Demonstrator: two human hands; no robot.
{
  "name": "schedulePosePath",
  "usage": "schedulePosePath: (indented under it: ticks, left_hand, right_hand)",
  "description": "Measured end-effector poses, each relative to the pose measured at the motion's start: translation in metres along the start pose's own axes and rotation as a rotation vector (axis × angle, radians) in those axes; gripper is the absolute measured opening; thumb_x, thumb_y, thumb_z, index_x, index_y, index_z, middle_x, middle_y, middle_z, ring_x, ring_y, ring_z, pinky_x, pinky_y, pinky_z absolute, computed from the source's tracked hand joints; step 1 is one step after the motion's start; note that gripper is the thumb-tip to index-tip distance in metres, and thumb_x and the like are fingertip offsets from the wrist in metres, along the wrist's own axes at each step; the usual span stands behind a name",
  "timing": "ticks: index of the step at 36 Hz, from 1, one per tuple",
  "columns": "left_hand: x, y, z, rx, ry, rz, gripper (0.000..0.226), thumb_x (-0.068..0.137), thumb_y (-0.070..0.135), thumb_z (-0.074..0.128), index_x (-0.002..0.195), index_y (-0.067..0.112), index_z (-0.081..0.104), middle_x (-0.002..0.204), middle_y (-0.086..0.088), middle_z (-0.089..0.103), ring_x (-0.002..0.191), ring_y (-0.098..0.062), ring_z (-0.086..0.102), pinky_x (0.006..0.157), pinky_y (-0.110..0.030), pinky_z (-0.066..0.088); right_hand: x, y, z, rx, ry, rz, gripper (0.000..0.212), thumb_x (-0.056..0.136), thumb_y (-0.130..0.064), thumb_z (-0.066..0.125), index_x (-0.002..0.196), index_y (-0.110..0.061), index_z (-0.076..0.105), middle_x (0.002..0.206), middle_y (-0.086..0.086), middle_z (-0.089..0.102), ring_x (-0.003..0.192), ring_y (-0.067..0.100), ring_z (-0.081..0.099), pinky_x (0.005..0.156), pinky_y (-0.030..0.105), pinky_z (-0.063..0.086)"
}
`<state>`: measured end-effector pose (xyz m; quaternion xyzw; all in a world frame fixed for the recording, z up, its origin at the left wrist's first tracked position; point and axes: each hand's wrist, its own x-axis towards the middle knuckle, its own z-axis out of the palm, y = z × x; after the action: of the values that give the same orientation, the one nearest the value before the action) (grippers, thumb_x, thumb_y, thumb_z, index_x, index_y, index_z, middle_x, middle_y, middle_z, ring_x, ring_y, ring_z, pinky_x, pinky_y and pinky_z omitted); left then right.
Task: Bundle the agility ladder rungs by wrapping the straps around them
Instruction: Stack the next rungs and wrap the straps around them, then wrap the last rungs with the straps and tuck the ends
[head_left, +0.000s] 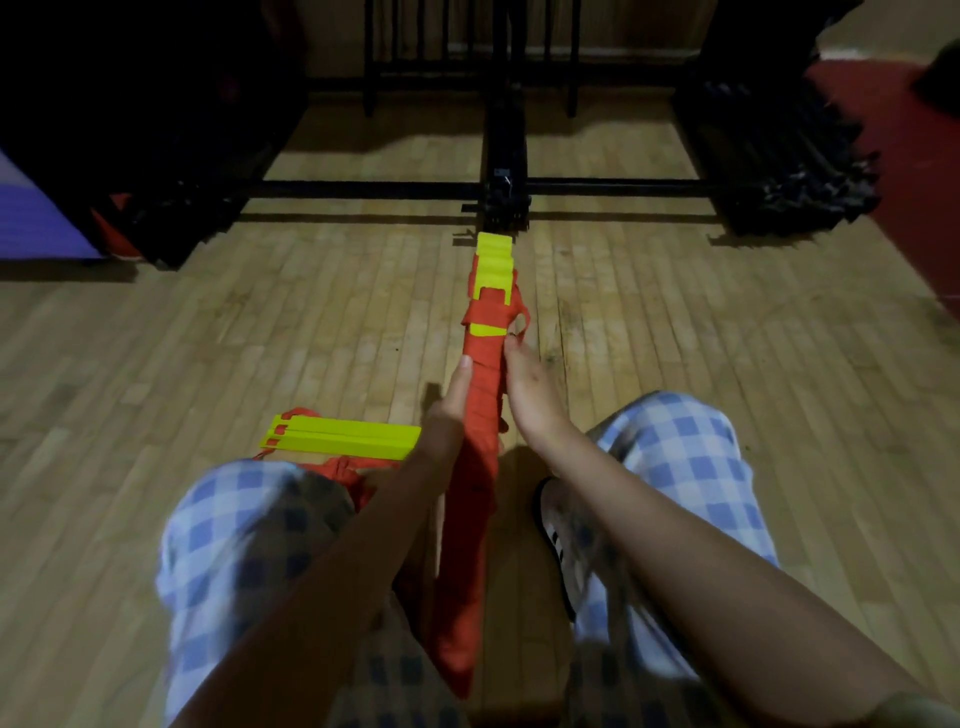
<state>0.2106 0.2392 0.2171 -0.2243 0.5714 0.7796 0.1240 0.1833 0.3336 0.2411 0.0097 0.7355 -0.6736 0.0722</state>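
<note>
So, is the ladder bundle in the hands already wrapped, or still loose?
Mostly wrapped: red strap winds around the held bundle, leaving yellow rung ends bare at the far tip. Left hand and right hand flank it.

- Your left hand (449, 400) sits behind the strap-wrapped bundle (480, 415), fingers mostly hidden.
- Your right hand's (524, 384) fingertips blur against the loose strap loop (521, 319).
- The far dark racks (779, 156) are too dim to identify.

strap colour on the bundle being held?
Orange-red strap, wrapped around yellow rungs; head view.
</note>
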Motion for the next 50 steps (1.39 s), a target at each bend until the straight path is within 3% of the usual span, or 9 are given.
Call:
schedulePosePath:
  ticks: [2,5,10,15,23,27,32,38,50]
  left_hand:
    - [0.008,0.014,0.004,-0.016,-0.004,-0.01,0.061,0.081,0.073,0.051,0.074,0.019,0.078,0.081,-0.021,0.065,0.061,-0.03,0.06,0.058,-0.033,0.049]
    - [0.028,0.039,0.001,0.005,-0.005,-0.01,0.068,0.087,0.071,0.041,0.071,0.014,0.073,0.071,-0.014,0.064,0.053,-0.025,0.059,0.056,-0.03,0.05]
    - [0.063,0.076,-0.003,-0.17,-0.042,0.063,0.081,0.079,0.076,0.045,0.12,0.008,0.06,0.084,-0.012,0.067,0.072,-0.022,0.067,0.07,-0.034,0.057]
    - [0.096,0.106,0.0,-0.293,-0.102,0.172,0.056,0.099,0.057,0.032,0.114,0.01,0.058,0.094,-0.012,0.066,0.086,-0.021,0.064,0.082,-0.034,0.053]
    - [0.165,0.095,0.006,0.292,-0.077,0.007,0.041,0.104,0.039,0.035,0.138,0.018,0.045,0.12,-0.004,0.055,0.108,-0.017,0.055,0.085,-0.032,0.043]
    - [0.212,0.083,0.003,0.449,-0.032,-0.241,0.026,0.1,0.04,0.045,0.095,0.016,0.055,0.102,-0.006,0.056,0.094,-0.02,0.058,0.065,-0.027,0.044]
    - [0.268,0.05,-0.011,0.61,-0.109,-0.213,0.016,0.1,0.027,0.048,0.112,0.017,0.053,0.094,0.0,0.054,0.088,-0.013,0.056,0.055,-0.021,0.042]
    - [0.321,-0.022,-0.05,0.51,0.004,-0.37,0.02,0.1,0.023,0.046,0.082,0.019,0.053,0.078,0.0,0.052,0.065,-0.013,0.05,0.062,-0.024,0.039]
    - [0.34,-0.154,-0.142,0.527,0.236,-0.511,0.025,0.1,0.014,0.046,0.076,0.017,0.052,0.072,-0.003,0.049,0.06,-0.016,0.045,0.057,-0.026,0.034]
  right_hand:
    - [0.006,0.002,0.0,-0.026,-0.027,0.031,0.035,0.104,-0.048,0.028,0.088,-0.028,0.052,0.084,-0.005,0.059,0.076,0.006,0.059,0.07,0.02,0.047]
    - [0.023,0.014,-0.001,-0.103,-0.086,0.097,0.062,0.081,-0.087,0.028,0.102,-0.031,0.043,0.103,-0.012,0.047,0.098,0.013,0.046,0.089,0.033,0.037]
    - [0.035,0.013,0.006,-0.174,-0.214,0.155,0.033,0.09,-0.077,0.021,0.099,-0.07,0.052,0.116,0.002,0.069,0.109,0.022,0.064,0.102,0.047,0.046]
    - [0.077,0.006,0.007,-0.181,-0.081,0.094,0.058,0.1,-0.055,0.032,0.066,-0.021,0.065,0.061,0.006,0.065,0.064,0.026,0.066,0.076,0.049,0.057]
    - [0.187,0.005,-0.005,-0.271,0.196,0.015,0.063,0.1,-0.057,0.028,0.067,-0.012,0.058,0.063,0.007,0.063,0.06,0.022,0.063,0.058,0.031,0.053]
    - [0.252,0.023,-0.029,-0.416,0.263,0.031,0.061,0.097,-0.064,0.026,0.071,-0.018,0.057,0.072,0.01,0.067,0.072,0.03,0.067,0.073,0.046,0.057]
    - [0.285,0.087,-0.065,-0.64,0.163,0.166,0.061,0.101,-0.054,0.027,0.097,-0.006,0.064,0.078,0.008,0.063,0.067,0.021,0.062,0.063,0.03,0.049]
    - [0.292,0.214,-0.096,-0.871,0.015,0.397,0.056,0.101,-0.052,0.033,0.098,-0.004,0.062,0.095,0.017,0.066,0.088,0.033,0.063,0.075,0.035,0.047]
    - [0.253,0.361,-0.1,-0.879,0.031,0.578,0.045,0.104,-0.035,0.039,0.113,0.007,0.053,0.117,0.034,0.057,0.109,0.045,0.055,0.082,0.039,0.039]
